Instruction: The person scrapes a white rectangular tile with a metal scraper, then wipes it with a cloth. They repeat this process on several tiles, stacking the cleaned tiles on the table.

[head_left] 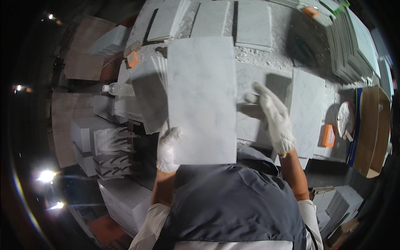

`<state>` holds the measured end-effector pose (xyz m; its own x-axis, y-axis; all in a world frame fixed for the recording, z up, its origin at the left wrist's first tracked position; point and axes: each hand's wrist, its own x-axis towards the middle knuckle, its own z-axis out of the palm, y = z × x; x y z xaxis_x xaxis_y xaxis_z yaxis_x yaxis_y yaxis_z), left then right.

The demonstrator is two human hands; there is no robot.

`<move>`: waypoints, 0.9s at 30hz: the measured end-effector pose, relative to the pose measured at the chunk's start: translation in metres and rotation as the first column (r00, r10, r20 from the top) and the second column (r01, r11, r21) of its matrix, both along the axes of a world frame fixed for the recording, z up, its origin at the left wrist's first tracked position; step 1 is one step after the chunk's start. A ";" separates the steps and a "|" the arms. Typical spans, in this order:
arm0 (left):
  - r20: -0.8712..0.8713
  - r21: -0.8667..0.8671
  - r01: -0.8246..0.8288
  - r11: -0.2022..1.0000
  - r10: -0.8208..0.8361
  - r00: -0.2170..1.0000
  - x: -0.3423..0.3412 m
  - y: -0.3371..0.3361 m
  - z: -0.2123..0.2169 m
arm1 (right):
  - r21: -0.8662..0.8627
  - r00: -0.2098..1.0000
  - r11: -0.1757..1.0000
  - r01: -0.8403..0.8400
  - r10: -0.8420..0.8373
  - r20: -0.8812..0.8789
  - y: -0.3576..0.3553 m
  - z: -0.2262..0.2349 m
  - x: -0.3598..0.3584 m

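Note:
A rectangular white marble tile with faint grey veining is held up in front of me. My left hand, in a white knit glove, grips its lower left edge, with the thumb across the face and the other fingers hidden behind. Apart from the tile, to its right, my gloved right hand is raised with thumb and fingers spread and nothing in it. Below that hand another veined tile lies flat on the table. A further tile lies just to the right, and a leaning set of tiles stands to the left.
Tile stacks line the far side of the dusty table. At the right are a tall tile stack, an orange block, a round dish and a cardboard box. A plastic bottle lies left, near boxes.

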<state>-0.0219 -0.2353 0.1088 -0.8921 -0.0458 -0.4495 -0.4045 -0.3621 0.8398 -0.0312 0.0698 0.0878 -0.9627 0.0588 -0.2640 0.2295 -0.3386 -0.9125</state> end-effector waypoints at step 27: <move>-0.049 -0.265 -0.180 0.947 0.173 0.984 -0.092 -0.209 -0.094 | 0.969 0.961 -0.096 0.228 -0.136 -0.240 0.053 -0.133 0.113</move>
